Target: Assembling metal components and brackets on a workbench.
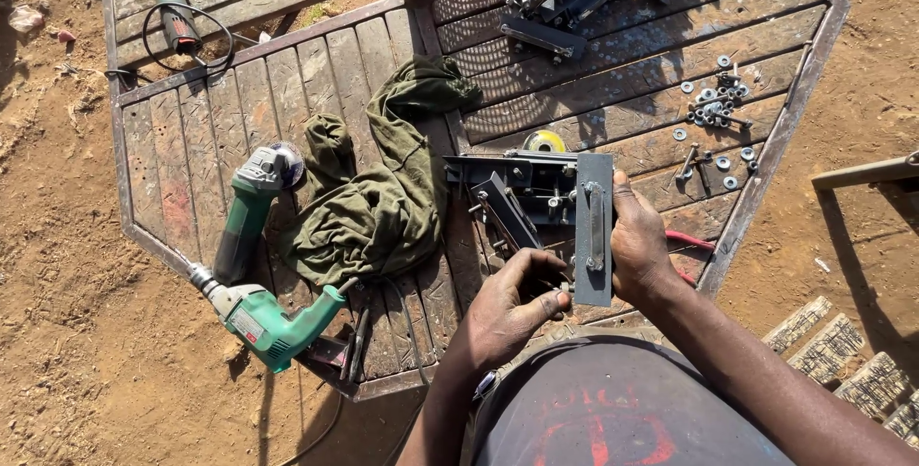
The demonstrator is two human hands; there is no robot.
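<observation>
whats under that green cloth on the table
The green cloth lies bunched on the wooden slat table, beside the green angle grinder. Only slats show around it; anything beneath its folds is covered.

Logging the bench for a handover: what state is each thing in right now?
Metal bracket assembly: flat on the table, gripped by both hands.
Left hand: fingers curled at the assembly's near end.
Right hand: clasped on the plate's edge.
Green drill: lying on its side.
Green angle grinder: lying down, unheld.
Olive cloth: crumpled.
Bolts and washers: loose, scattered.
</observation>
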